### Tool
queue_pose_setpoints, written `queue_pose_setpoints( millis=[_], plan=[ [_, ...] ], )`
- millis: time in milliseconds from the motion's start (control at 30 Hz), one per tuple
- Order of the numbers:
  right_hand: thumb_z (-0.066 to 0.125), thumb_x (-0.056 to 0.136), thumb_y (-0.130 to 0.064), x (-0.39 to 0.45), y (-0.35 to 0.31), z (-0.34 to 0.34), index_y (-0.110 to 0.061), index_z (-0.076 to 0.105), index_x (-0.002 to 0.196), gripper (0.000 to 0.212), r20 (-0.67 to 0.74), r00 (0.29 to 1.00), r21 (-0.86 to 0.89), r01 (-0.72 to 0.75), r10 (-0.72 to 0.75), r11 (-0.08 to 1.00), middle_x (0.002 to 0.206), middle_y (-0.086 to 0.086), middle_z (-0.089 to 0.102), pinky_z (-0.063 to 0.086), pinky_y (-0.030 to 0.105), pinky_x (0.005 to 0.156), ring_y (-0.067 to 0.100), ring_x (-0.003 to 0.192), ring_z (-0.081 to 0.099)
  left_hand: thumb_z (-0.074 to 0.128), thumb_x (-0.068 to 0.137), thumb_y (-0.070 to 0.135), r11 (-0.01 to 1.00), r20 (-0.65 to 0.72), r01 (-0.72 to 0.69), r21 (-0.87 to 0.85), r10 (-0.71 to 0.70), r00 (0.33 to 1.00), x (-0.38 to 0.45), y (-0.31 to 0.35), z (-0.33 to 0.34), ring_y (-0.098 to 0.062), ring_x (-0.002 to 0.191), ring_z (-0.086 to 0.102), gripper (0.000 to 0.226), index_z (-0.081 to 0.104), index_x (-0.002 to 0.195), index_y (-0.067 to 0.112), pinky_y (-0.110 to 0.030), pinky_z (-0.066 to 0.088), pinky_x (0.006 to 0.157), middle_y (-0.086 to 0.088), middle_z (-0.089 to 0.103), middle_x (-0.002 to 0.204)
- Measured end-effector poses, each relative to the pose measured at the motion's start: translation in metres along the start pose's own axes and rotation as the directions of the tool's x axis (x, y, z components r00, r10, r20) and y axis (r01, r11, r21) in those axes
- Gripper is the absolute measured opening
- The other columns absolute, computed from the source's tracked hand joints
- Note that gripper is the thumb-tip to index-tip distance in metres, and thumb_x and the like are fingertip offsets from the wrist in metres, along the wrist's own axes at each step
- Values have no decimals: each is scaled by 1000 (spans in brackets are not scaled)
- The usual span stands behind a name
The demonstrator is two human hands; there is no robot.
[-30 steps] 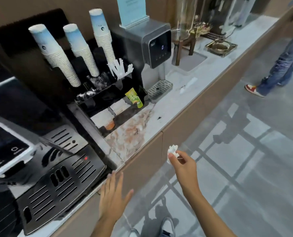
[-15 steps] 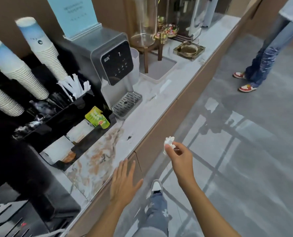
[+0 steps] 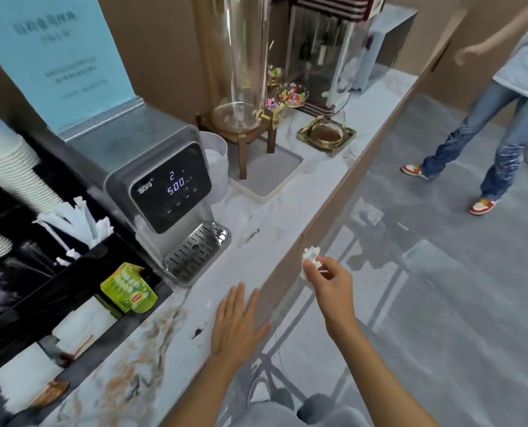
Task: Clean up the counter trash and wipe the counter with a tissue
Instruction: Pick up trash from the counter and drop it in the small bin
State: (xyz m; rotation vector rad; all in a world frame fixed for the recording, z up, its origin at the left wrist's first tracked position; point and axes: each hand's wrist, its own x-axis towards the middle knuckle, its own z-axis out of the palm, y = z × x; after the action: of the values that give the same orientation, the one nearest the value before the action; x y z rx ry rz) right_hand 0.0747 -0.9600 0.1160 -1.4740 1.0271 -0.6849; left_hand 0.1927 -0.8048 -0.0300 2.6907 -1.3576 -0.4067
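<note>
My right hand (image 3: 332, 286) pinches a small crumpled white tissue (image 3: 310, 258) and holds it in the air just off the front edge of the marble counter (image 3: 265, 238). My left hand (image 3: 236, 323) is flat with fingers spread, resting over the counter's front edge. A small dark speck (image 3: 197, 332) lies on the counter just left of that hand. Another dark smear (image 3: 251, 234) sits further along the marble, right of the drip tray (image 3: 196, 252).
A grey water dispenser (image 3: 161, 171) stands at the back, with a black organizer (image 3: 80, 291) holding a green tea packet (image 3: 130, 291) to its left. Further along are a glass drink dispenser (image 3: 244, 78), a white tray (image 3: 267, 174), a candy bowl (image 3: 292, 94) and an ashtray (image 3: 326, 135). A person in jeans (image 3: 500, 124) stands on the floor at right.
The view has shifted rightward along the counter, away from the coffee machine. My left hand has risen from below the edge onto the counter. My right hand keeps holding the tissue.
</note>
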Motion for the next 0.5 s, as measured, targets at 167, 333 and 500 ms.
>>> queue_pose_setpoints(
  millis=[167,333,500],
  plan=[
    [66,83,-40,54,-4,7,-29,74,80,14,51,999,-18,-15,16,1000,70,-1,71,49,28,62,9,65,60,23,90,75,998,-7,60,-7,-60,998,43,16,-10,-30,152,5,82,17,157,28,-42,-1,118,-10,8,165],
    [68,86,-38,124,-5,21,-13,71,98,28,218,976,-46,-15,25,999,71,0,63,45,26,65,6,65,56,26,89,72,971,-32,230,-67,-233,972,81,25,-12,-27,152,-6,80,8,156,33,-38,-14,118,-8,-1,166],
    [70,86,-32,202,-23,40,-26,68,84,7,377,926,-42,50,-30,998,65,-12,61,46,13,56,-1,57,54,22,90,71,884,-54,452,-117,-460,886,112,39,-13,-24,149,-26,80,-16,151,36,-36,-25,114,-3,-22,164]
  ],
)
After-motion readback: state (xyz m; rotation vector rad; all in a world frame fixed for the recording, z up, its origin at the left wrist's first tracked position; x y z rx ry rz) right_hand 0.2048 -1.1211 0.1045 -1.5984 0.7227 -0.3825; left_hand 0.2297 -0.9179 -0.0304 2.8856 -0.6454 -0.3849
